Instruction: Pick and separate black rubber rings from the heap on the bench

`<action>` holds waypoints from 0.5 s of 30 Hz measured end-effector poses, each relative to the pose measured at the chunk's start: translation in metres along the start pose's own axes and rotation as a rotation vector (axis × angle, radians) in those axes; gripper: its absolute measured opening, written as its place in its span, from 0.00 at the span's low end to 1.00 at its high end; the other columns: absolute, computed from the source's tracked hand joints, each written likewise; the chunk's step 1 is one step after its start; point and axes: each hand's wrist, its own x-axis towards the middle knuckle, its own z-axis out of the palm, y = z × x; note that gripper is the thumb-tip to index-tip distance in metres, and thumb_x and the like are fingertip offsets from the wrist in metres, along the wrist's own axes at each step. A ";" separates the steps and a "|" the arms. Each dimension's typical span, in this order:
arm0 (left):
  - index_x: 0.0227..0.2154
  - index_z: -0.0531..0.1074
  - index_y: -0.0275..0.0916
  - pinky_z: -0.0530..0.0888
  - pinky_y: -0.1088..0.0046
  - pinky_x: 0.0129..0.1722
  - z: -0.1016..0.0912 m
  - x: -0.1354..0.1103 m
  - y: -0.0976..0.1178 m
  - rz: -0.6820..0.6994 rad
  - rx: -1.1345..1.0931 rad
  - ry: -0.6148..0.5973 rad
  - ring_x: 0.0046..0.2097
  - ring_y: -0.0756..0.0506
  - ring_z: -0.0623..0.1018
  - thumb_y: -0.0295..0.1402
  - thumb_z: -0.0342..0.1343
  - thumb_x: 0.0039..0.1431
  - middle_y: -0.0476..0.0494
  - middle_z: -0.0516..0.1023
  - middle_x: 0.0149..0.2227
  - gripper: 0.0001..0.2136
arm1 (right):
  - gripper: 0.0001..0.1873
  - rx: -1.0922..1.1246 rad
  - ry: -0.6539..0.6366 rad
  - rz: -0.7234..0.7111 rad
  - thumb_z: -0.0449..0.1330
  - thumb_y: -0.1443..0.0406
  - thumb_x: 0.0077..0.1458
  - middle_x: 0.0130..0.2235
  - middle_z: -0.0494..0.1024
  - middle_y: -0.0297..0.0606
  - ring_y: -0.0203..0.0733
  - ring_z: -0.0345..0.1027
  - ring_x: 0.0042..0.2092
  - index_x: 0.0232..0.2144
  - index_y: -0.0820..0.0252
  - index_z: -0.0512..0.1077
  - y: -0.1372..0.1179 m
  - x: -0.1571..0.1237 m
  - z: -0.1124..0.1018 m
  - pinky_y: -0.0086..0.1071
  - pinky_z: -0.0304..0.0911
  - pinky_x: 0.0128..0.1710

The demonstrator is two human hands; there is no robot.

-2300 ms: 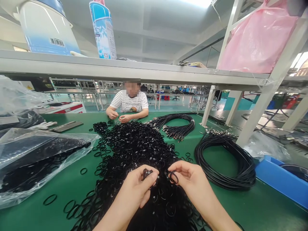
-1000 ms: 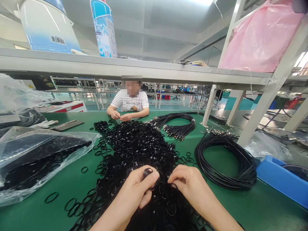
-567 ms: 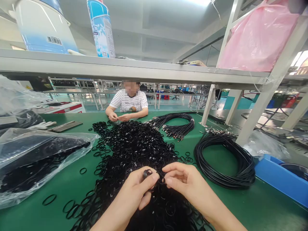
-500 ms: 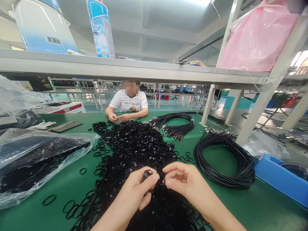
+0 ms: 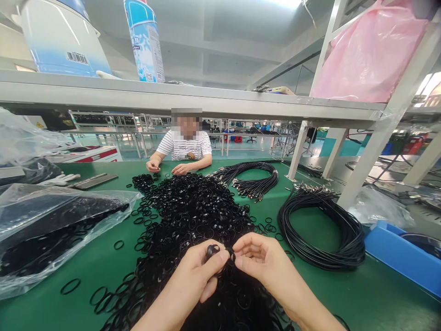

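Note:
A big heap of black rings (image 5: pixel 203 207), thin like rubber bands or O-rings, spreads over the green tabletop (image 5: pixel 86 257). Above its near part, my left hand (image 5: pixel 201 269) is closed, with a few black rings (image 5: pixel 212 250) caught between thumb and curled fingers. At the tip of that thumb another black ring (image 5: pixel 231 252) reaches across to my right hand (image 5: pixel 257 259). The thumb and forefinger of my right hand pinch at it, with the other fingers curled. How many rings the left fingers hold is hidden.
Coiled black cables (image 5: pixel 320 230) lie right, with a second bundle (image 5: pixel 255 179) behind. A blue bin (image 5: pixel 403 257) stands far right, a clear bag (image 5: pixel 62 234) left. A metal shelf (image 5: pixel 206 99) crosses overhead. Opposite, a person (image 5: pixel 188 149) handles rings.
My right fingertips have closed in on the ring by my left thumb. My left hand has barely moved. The person opposite has drawn their hands apart.

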 end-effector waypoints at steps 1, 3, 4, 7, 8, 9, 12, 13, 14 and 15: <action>0.26 0.63 0.37 0.47 0.79 0.16 0.000 0.000 0.000 0.000 0.004 -0.004 0.17 0.59 0.53 0.39 0.49 0.60 0.59 0.54 0.22 0.12 | 0.05 0.010 -0.005 0.003 0.61 0.68 0.47 0.32 0.75 0.33 0.37 0.66 0.36 0.31 0.60 0.72 0.000 0.000 0.000 0.30 0.61 0.38; 0.26 0.63 0.37 0.47 0.79 0.16 0.000 0.000 0.000 -0.004 0.008 -0.008 0.17 0.59 0.53 0.39 0.49 0.60 0.59 0.54 0.22 0.12 | 0.05 0.032 -0.015 0.019 0.62 0.69 0.47 0.30 0.74 0.32 0.36 0.66 0.35 0.30 0.61 0.72 0.000 0.001 0.000 0.29 0.60 0.37; 0.26 0.63 0.37 0.47 0.79 0.16 -0.001 0.000 -0.001 -0.006 0.012 -0.005 0.17 0.59 0.53 0.39 0.49 0.60 0.59 0.54 0.22 0.12 | 0.05 0.042 -0.019 0.030 0.62 0.69 0.46 0.29 0.74 0.32 0.35 0.65 0.34 0.30 0.61 0.72 0.000 0.001 0.000 0.28 0.60 0.36; 0.28 0.66 0.38 0.48 0.80 0.16 -0.002 0.000 -0.005 -0.009 0.053 0.017 0.16 0.58 0.52 0.41 0.49 0.59 0.59 0.54 0.21 0.11 | 0.06 0.067 -0.015 0.055 0.63 0.69 0.44 0.27 0.73 0.31 0.33 0.63 0.31 0.28 0.62 0.71 0.000 0.001 0.001 0.27 0.58 0.33; 0.31 0.67 0.39 0.49 0.79 0.16 -0.003 0.000 -0.007 0.005 0.089 0.051 0.16 0.57 0.53 0.42 0.49 0.59 0.59 0.55 0.21 0.11 | 0.05 0.074 -0.004 0.055 0.63 0.69 0.44 0.27 0.72 0.30 0.33 0.63 0.31 0.27 0.62 0.71 -0.001 0.001 0.001 0.26 0.58 0.32; 0.34 0.68 0.39 0.51 0.79 0.16 -0.003 -0.001 -0.008 0.039 0.145 0.110 0.16 0.56 0.56 0.42 0.50 0.59 0.58 0.58 0.21 0.11 | 0.05 0.081 0.016 0.050 0.63 0.70 0.43 0.26 0.72 0.30 0.33 0.62 0.30 0.27 0.62 0.70 -0.001 0.001 0.001 0.26 0.57 0.32; 0.38 0.69 0.44 0.63 0.78 0.25 0.000 -0.006 -0.009 0.235 0.382 0.340 0.25 0.50 0.68 0.40 0.52 0.57 0.52 0.70 0.28 0.09 | 0.06 0.078 0.092 0.030 0.62 0.70 0.43 0.25 0.70 0.29 0.32 0.61 0.29 0.24 0.61 0.67 0.000 0.002 0.003 0.26 0.56 0.31; 0.37 0.70 0.45 0.64 0.77 0.28 0.002 -0.008 -0.008 0.300 0.452 0.375 0.29 0.49 0.70 0.39 0.52 0.58 0.51 0.72 0.30 0.07 | 0.06 0.068 0.112 0.022 0.62 0.70 0.43 0.24 0.69 0.28 0.32 0.60 0.28 0.24 0.61 0.66 0.000 0.002 0.003 0.26 0.56 0.30; 0.35 0.71 0.46 0.65 0.78 0.31 0.004 -0.010 -0.007 0.347 0.504 0.369 0.31 0.49 0.71 0.37 0.52 0.58 0.51 0.73 0.31 0.05 | 0.06 0.053 0.128 0.011 0.61 0.70 0.43 0.24 0.69 0.28 0.32 0.60 0.28 0.23 0.61 0.65 0.001 0.002 0.004 0.26 0.56 0.30; 0.32 0.71 0.46 0.65 0.78 0.31 0.007 -0.012 -0.006 0.370 0.536 0.336 0.31 0.49 0.71 0.35 0.51 0.59 0.52 0.74 0.30 0.05 | 0.06 0.033 0.139 -0.004 0.61 0.69 0.43 0.24 0.68 0.28 0.32 0.59 0.27 0.23 0.60 0.65 0.002 0.003 0.004 0.26 0.56 0.29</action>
